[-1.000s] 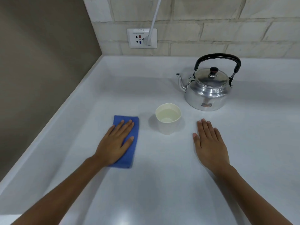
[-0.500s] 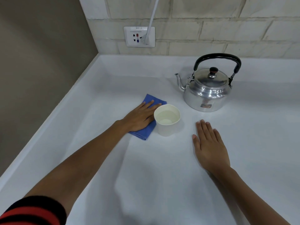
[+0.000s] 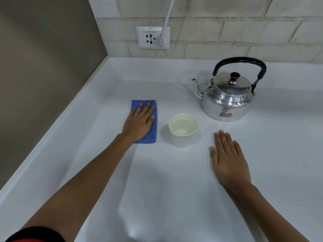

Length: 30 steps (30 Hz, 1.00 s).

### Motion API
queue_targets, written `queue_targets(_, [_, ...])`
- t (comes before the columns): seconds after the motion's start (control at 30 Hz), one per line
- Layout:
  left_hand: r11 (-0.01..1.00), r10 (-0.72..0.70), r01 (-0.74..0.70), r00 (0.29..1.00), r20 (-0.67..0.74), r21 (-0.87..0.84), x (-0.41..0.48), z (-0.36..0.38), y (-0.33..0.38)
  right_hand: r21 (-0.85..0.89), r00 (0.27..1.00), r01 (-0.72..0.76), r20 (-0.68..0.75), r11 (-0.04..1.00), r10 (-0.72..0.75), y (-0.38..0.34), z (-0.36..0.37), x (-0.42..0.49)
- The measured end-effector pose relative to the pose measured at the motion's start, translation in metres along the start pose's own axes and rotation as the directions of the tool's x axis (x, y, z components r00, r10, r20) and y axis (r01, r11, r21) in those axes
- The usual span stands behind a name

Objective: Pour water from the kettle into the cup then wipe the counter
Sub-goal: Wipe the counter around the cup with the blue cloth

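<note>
We judge pouring done and wiping underway: the cup (image 3: 183, 129) at frame centre holds water, the kettle (image 3: 227, 98) stands upper right, left hand (image 3: 139, 122) flat on the cloth (image 3: 152, 126), right hand (image 3: 228, 158) flat, empty, on the surface (image 3: 166, 189).

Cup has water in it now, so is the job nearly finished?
Nearly. The cup holds water and the kettle stands upright on the counter, so pouring looks done. Wiping is in hand: the left hand presses flat on the blue cloth beside the cup. The right hand rests flat. I can't tell how much counter is left.
</note>
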<state>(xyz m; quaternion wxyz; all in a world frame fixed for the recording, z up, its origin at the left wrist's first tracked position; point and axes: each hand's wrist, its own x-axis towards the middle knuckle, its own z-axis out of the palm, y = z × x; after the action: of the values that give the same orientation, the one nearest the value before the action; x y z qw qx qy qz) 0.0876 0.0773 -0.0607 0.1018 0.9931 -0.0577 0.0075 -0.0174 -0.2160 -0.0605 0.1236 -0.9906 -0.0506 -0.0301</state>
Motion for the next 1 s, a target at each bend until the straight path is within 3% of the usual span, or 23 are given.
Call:
queue_targets(0.3, [0.996, 0.090, -0.090, 0.996, -0.002, 0.024, 0.046, -0.002, 0.012, -0.011, 1.000, 0.010, -0.011, 1.000, -0.011, -0.001, 0.000, -0.001])
queue_targets(1.0, [0.996, 0.090, -0.088, 0.994, 0.055, -0.028, 0.123, 0.000, 0.013, -0.010, 1.000, -0.006, 0.001, 1.000, 0.007, -0.001, 0.000, 0.000])
